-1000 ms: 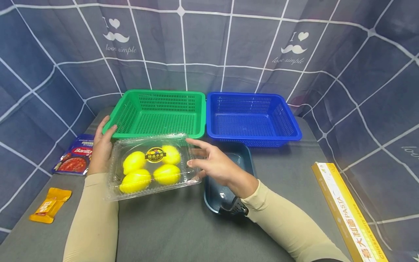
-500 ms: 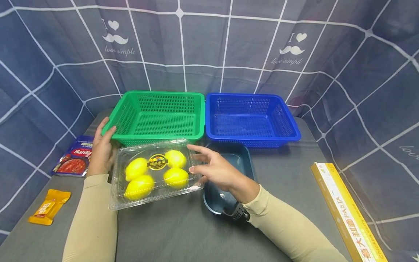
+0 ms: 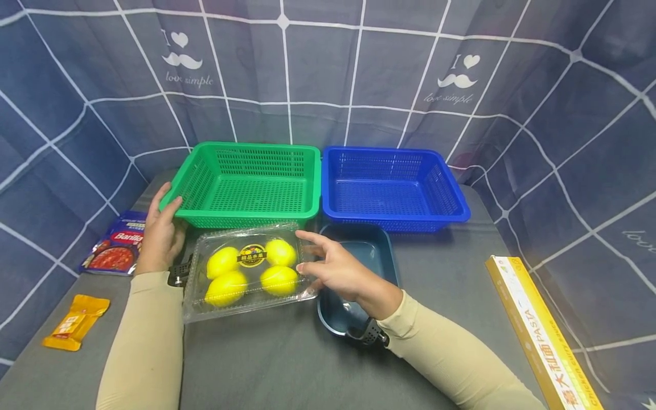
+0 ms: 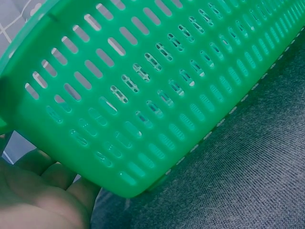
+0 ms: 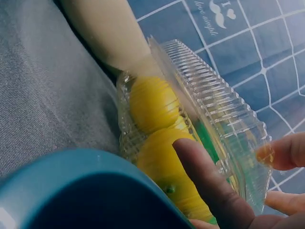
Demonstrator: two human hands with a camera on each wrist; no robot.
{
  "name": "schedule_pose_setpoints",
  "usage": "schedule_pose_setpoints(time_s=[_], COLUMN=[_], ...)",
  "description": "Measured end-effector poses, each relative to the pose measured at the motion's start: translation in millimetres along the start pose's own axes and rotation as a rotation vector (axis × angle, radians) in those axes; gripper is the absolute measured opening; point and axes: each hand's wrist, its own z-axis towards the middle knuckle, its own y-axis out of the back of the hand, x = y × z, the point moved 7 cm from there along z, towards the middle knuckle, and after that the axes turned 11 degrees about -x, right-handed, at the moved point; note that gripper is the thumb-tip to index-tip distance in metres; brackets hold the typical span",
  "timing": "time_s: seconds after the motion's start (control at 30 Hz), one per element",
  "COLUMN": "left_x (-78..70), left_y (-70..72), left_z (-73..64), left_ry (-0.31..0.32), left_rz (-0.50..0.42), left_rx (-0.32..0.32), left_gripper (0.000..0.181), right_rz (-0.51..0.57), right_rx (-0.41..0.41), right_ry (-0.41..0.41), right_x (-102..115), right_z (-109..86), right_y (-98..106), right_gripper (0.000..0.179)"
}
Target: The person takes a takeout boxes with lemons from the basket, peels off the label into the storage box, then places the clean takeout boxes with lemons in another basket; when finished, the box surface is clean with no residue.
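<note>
Head: left hand (image 3: pixel 161 236) is gripping the green basket (image 3: pixel 246 217) at its near-left corner. Right hand (image 3: pixel 338 266) is clamping the right end of the clear box (image 3: pixel 253 275), in front of the basket; four lemons (image 3: pixel 279 281) are showing inside.

Left wrist: fingers (image 4: pixel 58 175) are reaching beneath the basket's rim.

Right wrist: thumb (image 5: pixel 208 180) is spanning the box's end, beside the tub (image 5: pixel 81 161).

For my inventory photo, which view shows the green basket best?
The head view, with the green basket nearly whole, inside included. Left wrist shows only part of its slotted side; right wrist, just green patches beyond the clear box.
</note>
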Motion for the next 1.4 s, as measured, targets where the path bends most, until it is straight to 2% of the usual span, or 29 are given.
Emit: schedule_pose_setpoints(time_s=[0.2, 0.4, 0.6, 0.77, 0.9, 1.13, 1.4], left_x=[1.4, 2.9, 1.1, -0.2, -2.1, -1.9, -2.1], left_y=[-0.2, -2.5, -2.7, -0.2, 0.8, 0.9, 1.4], left_z=[0.3, -1.1, -1.7, -2.9, -3.2, -3.3, -4.9], left_ry=[0.001, 0.043, 0.059, 0.057, 0.052, 0.063, 0.07], left_rz=[0.017, -0.012, 0.025, 0.09, 0.085, 0.001, 0.083], left_rx=[-0.003, 0.064, 0.112, 0.107, 0.111, 0.123, 0.141], left_gripper=[0.064, 0.065, 0.059, 0.061, 0.061, 0.059, 0.066], right_rz=[-0.08, -0.116, -0.132, -0.237, -0.309, -0.303, -0.261], right_rx=[-0.028, -0.055, -0.079, -0.076, -0.068, -0.056, -0.053], right_ry=[0.016, -0.002, -0.005, 0.023, 0.045, 0.012, 0.01], right_x=[0, -2, -6, -6, -4, -7, -10], right_z=[3.0, 5.3, 8.1, 8.6, 9.4, 10.2, 13.4], right_y=[-4, -6, -10, -17, -22, -24, -23], right_gripper=[0.078, 0.078, 0.079, 0.079, 0.079, 0.081, 0.083])
